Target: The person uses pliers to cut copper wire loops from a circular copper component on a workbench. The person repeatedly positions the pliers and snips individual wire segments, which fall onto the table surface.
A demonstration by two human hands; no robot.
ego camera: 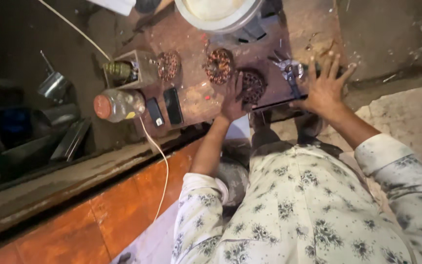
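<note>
My left hand [232, 100] rests on the worn brown workbench [196, 93], its fingers against a dark round motor stator [253, 85]. A second stator wound with copper wire [219, 65] lies just beyond it, and a third [168, 65] sits further left. My right hand [324, 85] is spread flat with fingers apart at the bench's right edge, next to a small metal tool with a dark handle [290, 73]. Neither hand grips anything.
Two dark phones [173, 105] [155, 111] lie on the bench beside a clear jar with an orange lid [117, 104]. A metal box with a wire coil [125, 71] stands behind. A white round tub [218, 13] sits at the far edge. A white cable [159, 156] hangs down.
</note>
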